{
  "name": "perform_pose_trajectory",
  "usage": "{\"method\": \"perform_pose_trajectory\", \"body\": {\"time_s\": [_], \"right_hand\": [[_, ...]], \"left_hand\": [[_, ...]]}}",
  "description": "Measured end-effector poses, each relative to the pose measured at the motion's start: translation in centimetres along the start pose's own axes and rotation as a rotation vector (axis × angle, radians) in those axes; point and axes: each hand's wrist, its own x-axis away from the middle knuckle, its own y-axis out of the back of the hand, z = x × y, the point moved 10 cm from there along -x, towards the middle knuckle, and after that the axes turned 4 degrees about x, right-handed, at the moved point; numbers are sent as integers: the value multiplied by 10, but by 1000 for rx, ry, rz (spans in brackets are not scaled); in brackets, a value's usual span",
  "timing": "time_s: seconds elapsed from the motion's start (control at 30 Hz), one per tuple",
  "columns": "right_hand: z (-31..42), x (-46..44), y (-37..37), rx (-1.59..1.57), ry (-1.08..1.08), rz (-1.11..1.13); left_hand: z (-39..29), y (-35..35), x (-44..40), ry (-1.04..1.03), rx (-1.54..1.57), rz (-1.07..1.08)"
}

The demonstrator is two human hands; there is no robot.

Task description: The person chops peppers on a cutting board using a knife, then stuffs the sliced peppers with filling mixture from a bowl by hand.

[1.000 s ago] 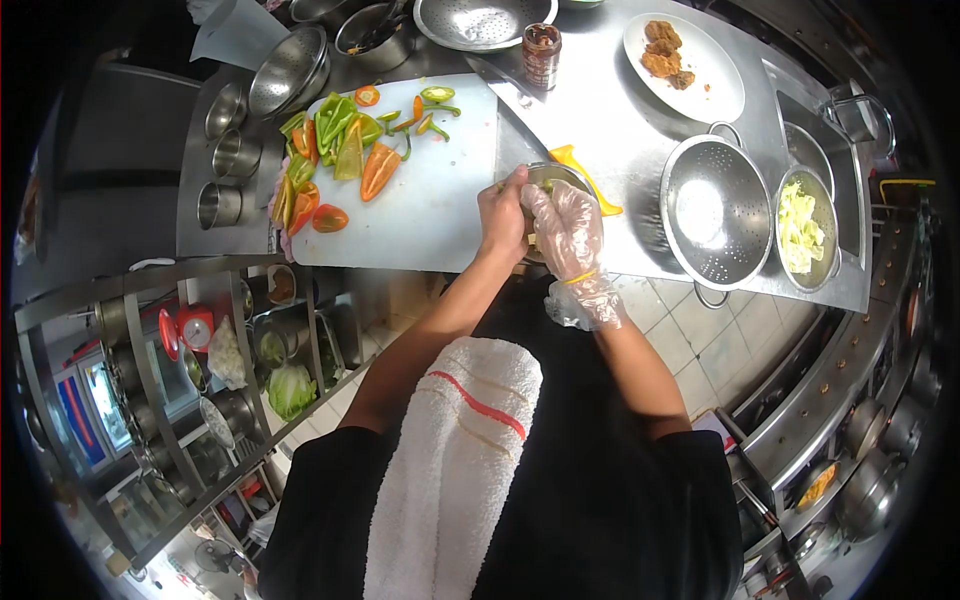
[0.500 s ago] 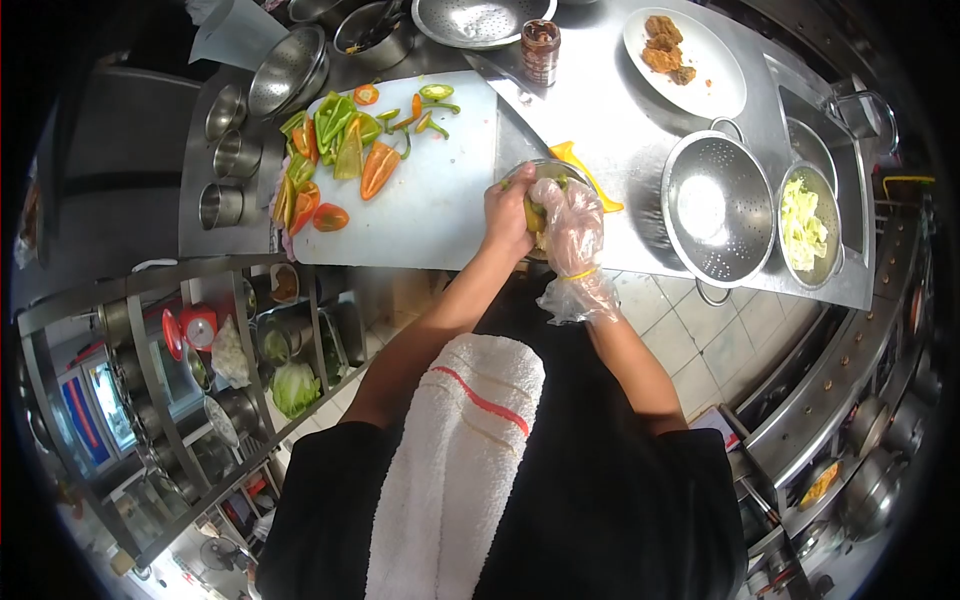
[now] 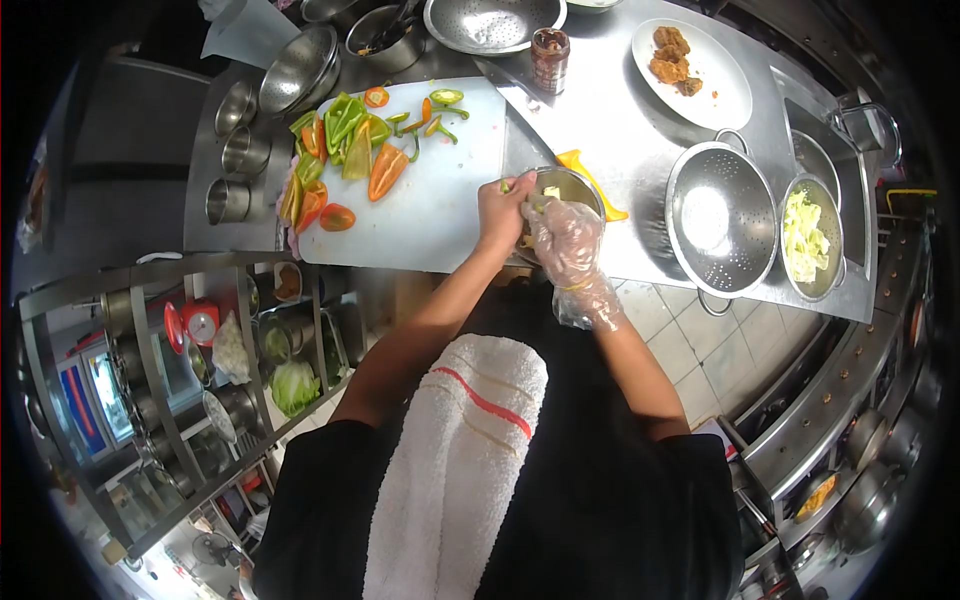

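A metal bowl [image 3: 583, 185] stands at the counter's front edge, with pale and green bits of food inside. My left hand [image 3: 503, 212] is bare and closed at the bowl's left side, its fingers round a piece of green pepper that is mostly hidden. My right hand [image 3: 568, 237] wears a clear plastic glove with a yellow band and is closed over the bowl, its fingertips against the same piece. To the left, cut green and orange peppers [image 3: 352, 150] and stems lie on a white cutting board [image 3: 440, 215]. A yellow-handled tool [image 3: 592, 184] lies behind the bowl.
A knife [image 3: 508, 84] and a jar [image 3: 550, 62] are behind the board. A plate [image 3: 722, 58] of fried pieces, a large colander [image 3: 720, 215] and a smaller colander of cut lettuce [image 3: 805, 232] are on the right. Small metal pots [image 3: 229, 202] line the left.
My left hand has drawn slightly left and my right hand's fingers have shifted lower, showing more of the bowl's inside. The whole view has moved slightly.
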Motion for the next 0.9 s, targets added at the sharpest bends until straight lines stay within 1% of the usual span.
{"method": "perform_pose_trajectory", "body": {"time_s": [0.03,0.07,0.1,0.13,0.17,0.2,0.23,0.27,0.3,0.33,0.4,0.43,0.47,0.5,0.53,0.6,0.63,0.67,0.7,0.73,0.77,0.8,0.83,0.87,0.9], "right_hand": [[-6,-1,0,1,-69,-9],[3,-1,13,112,85,-139],[7,-3,14,108,90,-135],[-16,-5,16,-190,-185,-140],[-40,3,8,-485,-462,-143],[-17,-6,22,-201,-180,-206],[-18,-5,23,-199,-181,-207],[-27,-3,17,-333,-279,-157],[-33,-2,9,-468,-376,-104],[-34,0,7,-469,-376,-100],[-21,-2,15,-218,-209,-138],[-22,-3,16,-216,-209,-137],[-27,-2,11,-310,-270,-110],[-31,-2,7,-404,-330,-84],[-30,-1,8,-403,-332,-84],[-46,5,3,-524,-517,-91],[-47,5,1,-523,-517,-94],[-32,-1,14,-225,-311,-146],[-12,-3,20,71,-103,-193],[-13,-2,18,72,-102,-194],[-11,0,18,2,-62,-207],[-8,1,19,-68,-23,-220],[-12,2,18,-67,-25,-222],[-6,2,16,11,63,-215],[3,0,15,89,154,-208]], "left_hand": [[9,0,4,154,89,-15],[5,3,5,152,91,-18],[10,0,8,234,277,24],[13,-4,13,316,461,70],[11,1,16,316,461,69],[6,-4,21,322,460,155],[2,-11,27,328,458,242],[0,-14,30,329,458,242],[-10,-19,33,254,319,277],[-17,-22,34,179,181,308],[-19,-19,33,156,148,279],[-20,-16,31,136,113,252],[-19,-16,30,137,114,253],[-18,-19,29,151,182,298],[-17,-23,29,166,249,343],[-15,-24,29,164,279,321],[-15,-24,29,160,309,295],[-14,-26,31,159,309,298],[-19,-23,31,100,209,250],[-24,-19,32,41,109,201],[-23,-21,33,41,108,203],[-36,-15,33,-108,-92,117],[-50,-10,36,-256,-292,31],[-50,-10,38,-255,-295,33],[-69,-12,44,-425,-427,-5]]}}
